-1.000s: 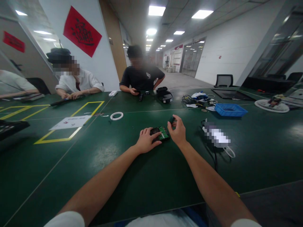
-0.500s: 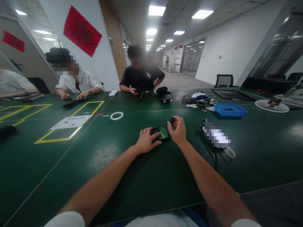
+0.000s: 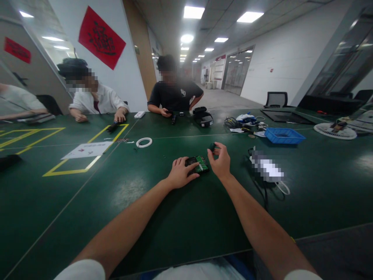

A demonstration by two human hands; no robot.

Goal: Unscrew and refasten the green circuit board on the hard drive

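A small flat device with a green circuit board and a dark body lies on the green table. My left hand rests on its left part with fingers stretched and spread, the index finger reaching across the board and the thumb along the near side. Just right of the device, my right hand is raised a little. Its thumb and fingertips are closed on a small dark object, mostly covered by the fingers, so its kind cannot be made out. That object is apart from the board.
Right of my hands lies a blurred-out lit device with cables. Farther back are a blue tray, a cable pile and a black case. A white ring and paper sheet lie left. Several people sit across.
My hands and the device stay nearly still. Across the table, the person in white has moved a dark object to the right, one hand on it.
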